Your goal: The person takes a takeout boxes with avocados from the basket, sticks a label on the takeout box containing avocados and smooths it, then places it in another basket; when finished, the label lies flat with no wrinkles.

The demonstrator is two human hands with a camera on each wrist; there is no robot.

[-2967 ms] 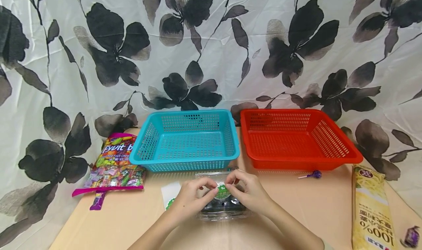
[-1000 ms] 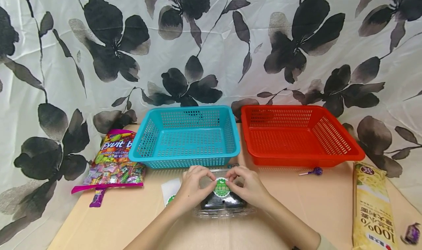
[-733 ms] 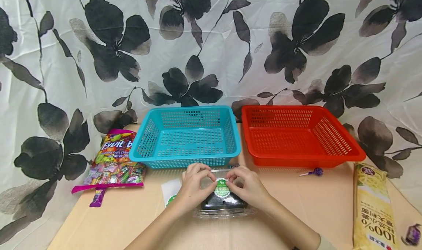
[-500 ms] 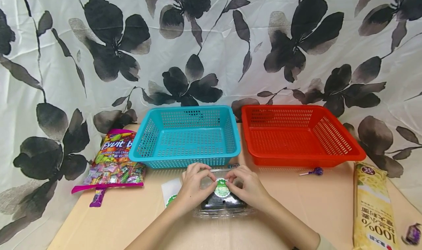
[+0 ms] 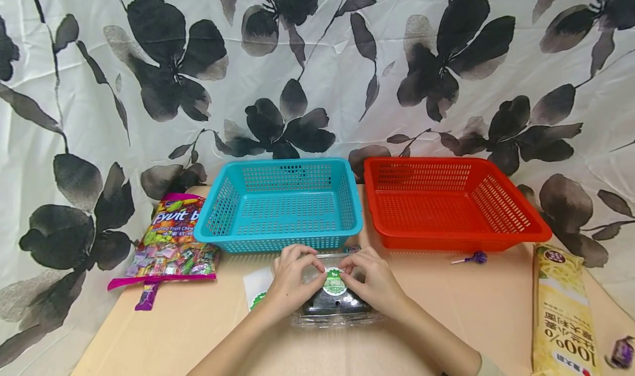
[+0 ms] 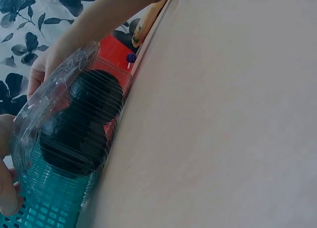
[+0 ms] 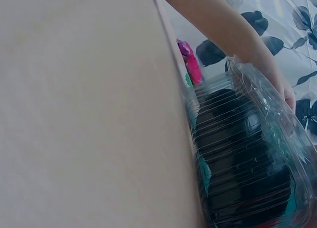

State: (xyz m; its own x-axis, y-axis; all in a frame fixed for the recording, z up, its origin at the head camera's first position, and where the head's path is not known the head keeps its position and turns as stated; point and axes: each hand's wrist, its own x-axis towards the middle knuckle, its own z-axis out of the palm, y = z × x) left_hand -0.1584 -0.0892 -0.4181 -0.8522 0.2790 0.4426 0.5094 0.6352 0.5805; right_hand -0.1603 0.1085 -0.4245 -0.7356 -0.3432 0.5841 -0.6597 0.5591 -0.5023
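A clear plastic clamshell box (image 5: 337,322) with dark, glossy, rounded contents (image 6: 81,124) lies at the middle of the table, below the blue basket. On its lid is a round green-and-white sticker (image 5: 334,284). My left hand (image 5: 291,281) pinches the sticker's left edge between thumb and forefinger. At the right edge, my right hand (image 5: 374,282) pinches in the same way. The box's ribbed side (image 7: 237,154) shows in both wrist views; what its contents are cannot be told. Partly behind the left hand lies a white sheet (image 5: 255,289) with a green sticker on it.
A blue basket (image 5: 278,245) and a red basket (image 5: 461,243) stand at the back. To the left are a fruit chew bag (image 5: 171,243) and a purple-wrapped sweet (image 5: 146,297). To the right are a lollipop (image 5: 477,257), a yellow pasta bag (image 5: 563,315) and another purple-wrapped sweet (image 5: 622,353).
Since three seconds ago, the sticker has come to lie flatter on the lid, its whole face showing. Both hands have shifted slightly. Over the last second they have hardly moved.
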